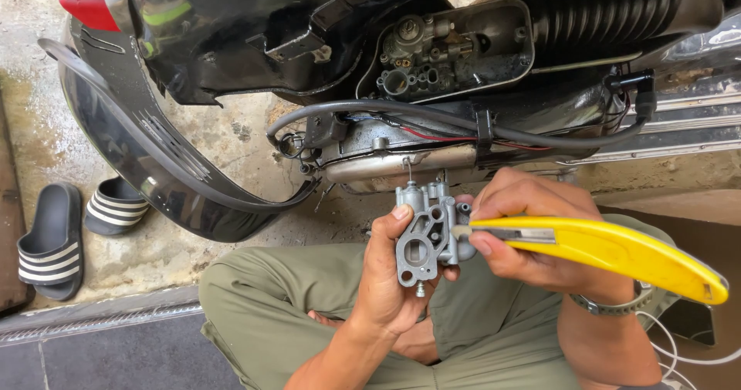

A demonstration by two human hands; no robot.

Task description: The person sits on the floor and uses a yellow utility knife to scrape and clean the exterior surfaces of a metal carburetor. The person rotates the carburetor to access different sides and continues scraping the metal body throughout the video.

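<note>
No packages or signs show here, only bare metal and plastic. The nearest thing to a container is the open metal housing (494, 27) in the side of the black scooter (231, 43), with a small grey engine part (421, 50) bolted inside it and a ribbed black hose (610, 12) running off to one side. Black cables (463, 124) loop along below it.

The person sits cross-legged in olive trousers (309, 297) close to the scooter. The left hand (390, 270) is closed around a grey cast-metal part (428, 232), thumb pressed on its flat face, holding it up in front of the knees. The right hand (525, 236) grips a yellow utility knife (610, 251), fingers wrapped round the handle, its front end touching the part's edge. A watch (614, 307) sits on that wrist.

The floor (231, 143) is rough, stained concrete. A pair of black striped sandals (77, 232) lies well apart beside a dark tiled step (116, 355).
</note>
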